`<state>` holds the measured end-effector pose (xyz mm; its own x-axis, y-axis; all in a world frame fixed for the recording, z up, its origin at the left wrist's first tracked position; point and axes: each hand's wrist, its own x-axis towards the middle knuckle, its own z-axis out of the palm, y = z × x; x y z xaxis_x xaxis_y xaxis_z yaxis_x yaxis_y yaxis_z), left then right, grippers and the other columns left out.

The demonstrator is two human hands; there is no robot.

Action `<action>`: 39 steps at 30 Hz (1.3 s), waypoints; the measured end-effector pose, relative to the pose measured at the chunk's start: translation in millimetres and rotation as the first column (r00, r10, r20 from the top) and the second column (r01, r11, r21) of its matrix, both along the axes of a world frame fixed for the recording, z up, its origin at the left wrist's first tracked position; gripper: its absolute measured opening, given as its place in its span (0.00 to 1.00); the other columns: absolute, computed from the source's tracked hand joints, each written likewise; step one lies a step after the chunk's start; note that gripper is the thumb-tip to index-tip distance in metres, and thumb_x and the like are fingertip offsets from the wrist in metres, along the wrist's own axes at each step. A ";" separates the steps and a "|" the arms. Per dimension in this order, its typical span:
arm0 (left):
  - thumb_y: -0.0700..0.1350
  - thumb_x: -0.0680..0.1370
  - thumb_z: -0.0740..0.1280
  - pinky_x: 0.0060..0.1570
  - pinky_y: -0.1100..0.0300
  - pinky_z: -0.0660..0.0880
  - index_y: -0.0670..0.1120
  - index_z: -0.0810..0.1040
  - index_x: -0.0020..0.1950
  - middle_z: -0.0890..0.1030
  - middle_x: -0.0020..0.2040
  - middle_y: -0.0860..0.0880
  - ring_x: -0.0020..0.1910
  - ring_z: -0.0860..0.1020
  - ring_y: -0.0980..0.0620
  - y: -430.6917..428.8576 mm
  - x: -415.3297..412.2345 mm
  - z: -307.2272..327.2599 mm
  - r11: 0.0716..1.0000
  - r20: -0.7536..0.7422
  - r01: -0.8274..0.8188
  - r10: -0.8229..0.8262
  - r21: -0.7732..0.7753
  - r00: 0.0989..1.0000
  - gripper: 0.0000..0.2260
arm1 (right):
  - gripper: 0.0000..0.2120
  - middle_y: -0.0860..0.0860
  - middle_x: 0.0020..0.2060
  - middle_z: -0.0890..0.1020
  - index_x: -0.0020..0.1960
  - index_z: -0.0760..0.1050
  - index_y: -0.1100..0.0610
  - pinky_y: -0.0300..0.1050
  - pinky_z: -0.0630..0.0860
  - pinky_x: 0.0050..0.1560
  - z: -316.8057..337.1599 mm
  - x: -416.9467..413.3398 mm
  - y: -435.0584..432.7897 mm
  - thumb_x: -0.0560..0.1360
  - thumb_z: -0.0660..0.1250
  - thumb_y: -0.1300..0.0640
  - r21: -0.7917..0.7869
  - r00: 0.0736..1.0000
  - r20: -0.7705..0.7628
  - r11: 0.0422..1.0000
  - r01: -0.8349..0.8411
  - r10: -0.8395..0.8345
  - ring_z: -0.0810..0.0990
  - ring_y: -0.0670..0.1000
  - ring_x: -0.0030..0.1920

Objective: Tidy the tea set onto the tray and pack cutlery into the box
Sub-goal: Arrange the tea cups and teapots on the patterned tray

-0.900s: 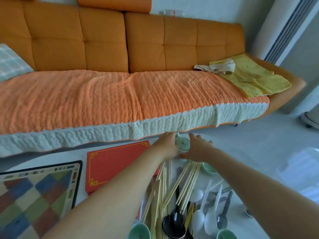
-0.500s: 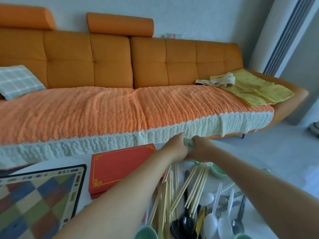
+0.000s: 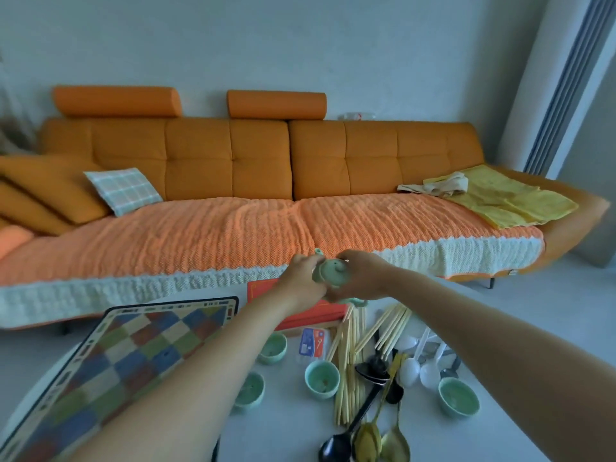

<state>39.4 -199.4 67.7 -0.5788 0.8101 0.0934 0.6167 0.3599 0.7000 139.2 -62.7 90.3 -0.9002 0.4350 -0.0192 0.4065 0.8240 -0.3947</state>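
Both hands hold a pale green teapot [image 3: 330,274] lifted above the white table's far side. My left hand [image 3: 304,278] grips its left side near the spout, my right hand [image 3: 361,278] its right side. Below them lies a red box [image 3: 301,316], partly hidden by my left arm. A checkered tray [image 3: 110,365] lies at the left. Several green tea cups [image 3: 322,380] stand on the table, one at the right [image 3: 458,396]. Wooden chopsticks [image 3: 350,358] lie in a loose heap. Black, gold and white spoons [image 3: 376,425] lie beside them.
An orange sofa [image 3: 233,181] with a knitted cover runs across the back, close to the table's far edge. A yellow cloth [image 3: 510,198] lies on its right end. A small card packet [image 3: 311,341] lies among the cups.
The teapot has been raised off the table between both hands. My view has tilted up and back, so more of the table, cups and spoons shows.
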 end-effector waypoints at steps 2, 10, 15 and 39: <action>0.51 0.76 0.69 0.61 0.57 0.66 0.53 0.68 0.73 0.64 0.70 0.49 0.66 0.70 0.48 -41.1 -1.3 -1.7 0.999 -0.015 -0.042 0.042 -0.019 0.999 0.26 | 0.28 0.45 0.44 0.82 0.52 0.75 0.48 0.47 0.80 0.47 -1.4 -7.1 -32.7 0.58 0.77 0.36 -0.011 0.998 0.006 0.998 -0.065 0.066 0.81 0.48 0.44; 0.53 0.76 0.71 0.57 0.58 0.69 0.55 0.68 0.70 0.65 0.65 0.52 0.62 0.72 0.51 -181.0 -43.3 -34.8 0.976 -0.017 -0.190 0.190 -0.103 0.982 0.24 | 0.32 0.48 0.50 0.81 0.59 0.73 0.51 0.46 0.77 0.49 -34.9 -72.7 -159.3 0.60 0.79 0.40 -0.009 0.958 0.067 0.961 -0.278 0.278 0.80 0.52 0.48; 0.53 0.75 0.71 0.61 0.49 0.73 0.56 0.69 0.69 0.68 0.66 0.51 0.61 0.74 0.48 -241.7 -85.3 -69.9 0.956 0.027 -0.263 0.269 -0.127 0.963 0.24 | 0.38 0.50 0.57 0.79 0.66 0.70 0.52 0.49 0.76 0.55 -67.6 -127.1 -218.0 0.61 0.80 0.44 -0.033 0.928 0.137 0.938 -0.345 0.347 0.78 0.53 0.54; 0.66 0.70 0.67 0.68 0.48 0.62 0.52 0.67 0.71 0.70 0.68 0.50 0.68 0.64 0.44 -273.9 -162.4 -101.0 0.891 -0.387 -0.317 0.181 -0.325 0.904 0.34 | 0.34 0.45 0.60 0.76 0.71 0.69 0.47 0.45 0.75 0.57 -132.2 -195.6 -226.5 0.68 0.79 0.51 -0.193 0.946 -0.057 0.926 -0.324 0.319 0.78 0.48 0.56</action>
<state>-123.0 -473.4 -33.2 -0.7535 0.6561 0.0412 0.6438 0.7238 0.2485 -56.4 -289.2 -41.8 -0.9924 0.1118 -0.0515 0.1211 0.8133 -0.5692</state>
